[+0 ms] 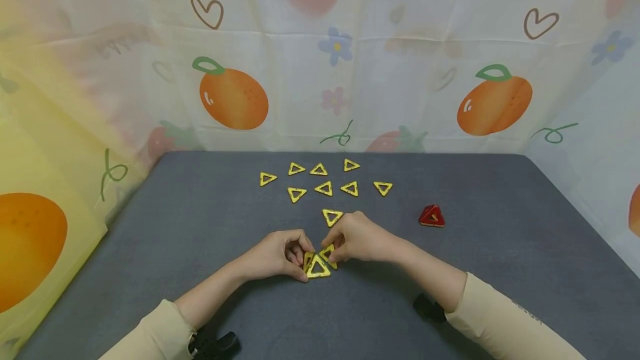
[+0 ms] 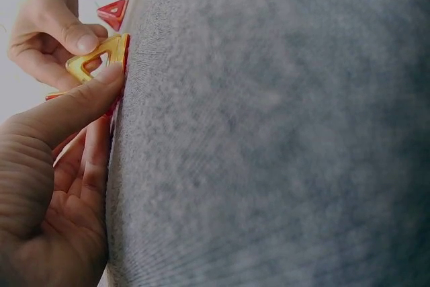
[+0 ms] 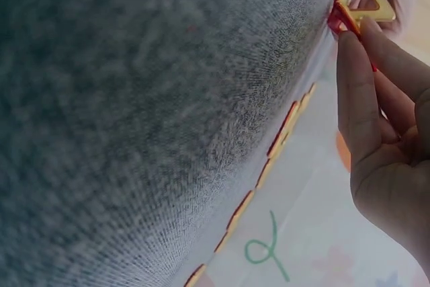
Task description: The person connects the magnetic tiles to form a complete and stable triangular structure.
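Observation:
Three yellow hollow triangle tiles stand together in the middle of the grey table, between the hands. My left hand [image 1: 280, 254] pinches the left tile [image 1: 307, 258], its thumb at the lower corner of the front tile [image 1: 318, 275]. My right hand [image 1: 360, 238] pinches the right tile [image 1: 328, 262] between thumb and fingers, and that tile leans beside the front one. Seen from the left wrist, the left thumb lies on a yellow tile [image 2: 79, 66] with a red edge along the tabletop. In the right wrist view, fingertips are right at the yellow tile [image 3: 373, 15].
Just beyond the right hand lies a loose yellow triangle tile [image 1: 326, 218]. Several more, such as the leftmost tile [image 1: 261, 179], are spread flat toward the table's far edge. To the right stands a red pyramid [image 1: 427, 216]. A printed curtain [image 1: 295, 82] hangs behind the table [image 1: 475, 193].

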Motion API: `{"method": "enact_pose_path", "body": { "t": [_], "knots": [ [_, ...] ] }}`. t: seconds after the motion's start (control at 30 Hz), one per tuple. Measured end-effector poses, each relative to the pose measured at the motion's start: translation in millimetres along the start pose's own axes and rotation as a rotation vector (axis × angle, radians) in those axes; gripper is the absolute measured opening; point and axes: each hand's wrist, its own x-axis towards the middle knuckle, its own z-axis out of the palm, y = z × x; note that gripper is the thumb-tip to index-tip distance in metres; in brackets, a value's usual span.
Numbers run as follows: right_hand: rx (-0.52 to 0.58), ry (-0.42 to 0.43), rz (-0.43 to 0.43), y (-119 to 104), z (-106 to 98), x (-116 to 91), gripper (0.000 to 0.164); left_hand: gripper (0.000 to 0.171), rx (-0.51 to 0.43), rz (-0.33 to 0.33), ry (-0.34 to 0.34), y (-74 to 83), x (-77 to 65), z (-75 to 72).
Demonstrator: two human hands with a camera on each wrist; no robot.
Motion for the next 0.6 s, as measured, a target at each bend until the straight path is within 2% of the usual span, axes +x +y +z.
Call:
{"method": "enact_pose_path", "body": {
  "t": [0.37, 0.6],
  "knots": [
    [-0.018, 0.012, -0.025, 0.7, 3.8, 0.9, 0.028, 0.041, -0.004, -0.012, 0.006, -1.5, 1.2, 0.6],
    [0.007, -0.024, -0.048, 2.7, 5.3, 2.6, 0.033, 0.042, -0.001, -0.002, 0.008, -1.9, 1.3, 0.9]
  ]
}}
